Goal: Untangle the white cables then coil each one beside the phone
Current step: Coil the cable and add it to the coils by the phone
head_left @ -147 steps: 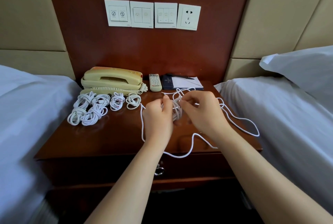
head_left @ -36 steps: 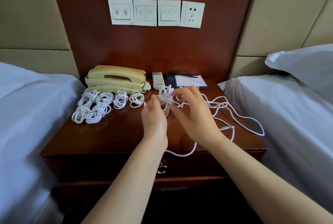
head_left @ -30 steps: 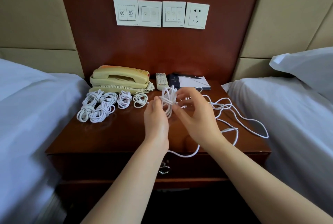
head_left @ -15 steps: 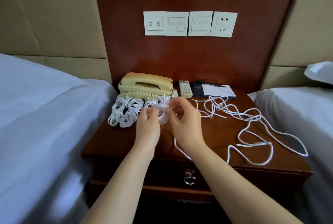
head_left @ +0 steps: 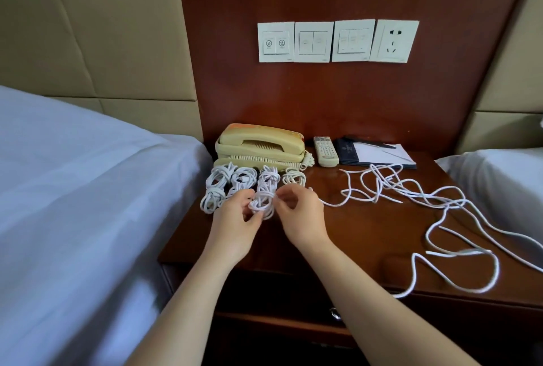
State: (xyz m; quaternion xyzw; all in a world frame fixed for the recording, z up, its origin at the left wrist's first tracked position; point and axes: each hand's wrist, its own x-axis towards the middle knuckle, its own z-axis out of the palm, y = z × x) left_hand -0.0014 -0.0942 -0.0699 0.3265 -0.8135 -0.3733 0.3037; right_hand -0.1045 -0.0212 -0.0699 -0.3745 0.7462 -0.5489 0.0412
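Note:
A cream phone (head_left: pixel 260 145) stands at the back left of the wooden nightstand (head_left: pixel 346 233). Several coiled white cables (head_left: pixel 232 180) lie in rows just in front of it. My left hand (head_left: pixel 235 224) and my right hand (head_left: pixel 299 218) both pinch a freshly wound white coil (head_left: pixel 263 204) low over the nightstand, right in front of those rows. A loose tangle of white cable (head_left: pixel 411 192) sprawls over the right half of the top; one strand runs from it to my right hand, and a loop hangs over the front edge.
A remote (head_left: pixel 324 151) and a notepad with a pen (head_left: pixel 379 154) lie behind the tangle. Wall switches and a socket (head_left: pixel 338 41) sit above. White-sheeted beds flank the nightstand, left (head_left: pixel 73 189) and right (head_left: pixel 499 177).
Both hands carried the wound coil left from the middle of the nightstand down to the rows of coils by the phone. The view swung left, and the loose tangle stayed at the right.

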